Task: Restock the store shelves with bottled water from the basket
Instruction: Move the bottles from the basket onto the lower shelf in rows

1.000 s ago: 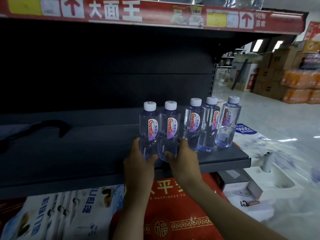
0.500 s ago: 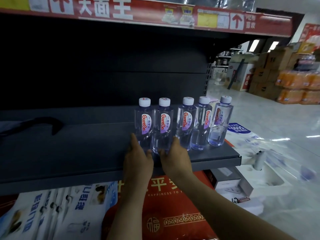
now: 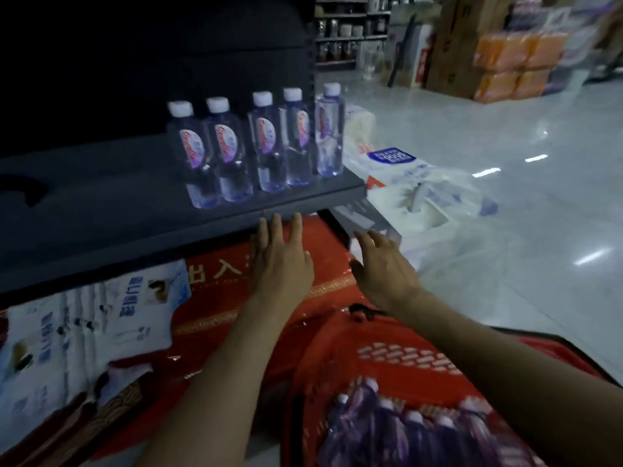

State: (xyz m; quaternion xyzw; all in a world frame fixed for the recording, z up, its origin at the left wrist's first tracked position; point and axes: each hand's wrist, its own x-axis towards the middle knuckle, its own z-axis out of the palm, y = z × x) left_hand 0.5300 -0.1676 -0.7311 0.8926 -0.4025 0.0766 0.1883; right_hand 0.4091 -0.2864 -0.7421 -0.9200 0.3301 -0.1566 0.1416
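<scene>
Shelf bottles [image 3: 256, 146]: five clear water bottles with white caps, in a row along the right end of the dark shelf [image 3: 118, 197]; each upright, long axis vertical, cap up; red-and-purple labels turned towards the near side, print blurred.
Row layout: left two bottles nearer the front edge, the three to the right a little farther back; neighbours touching or almost so, cannot tell which.
Left hand [image 3: 279, 261]: below the shelf's front edge, palm down, fingers straight and close together, holding nothing; fingertips right at the edge, contact not clear.
Right hand [image 3: 384, 267]: to the right of the left hand and apart from it, below the shelf's right corner; fingers loosely extended, nothing gripped.
Basket [image 3: 404, 358]: red plastic with slotted wall, near right, under the right forearm.
Basket bottles [image 3: 404, 429]: packed together inside, white caps uppermost; too blurred to judge tilt.
Below the shelf: red package [image 3: 323, 251] with gold characters; white printed packs [image 3: 84, 332] to its left.
Far right: stacked cardboard boxes [image 3: 448, 45] and orange packs [image 3: 515, 65] on the glossy floor [image 3: 505, 197].
</scene>
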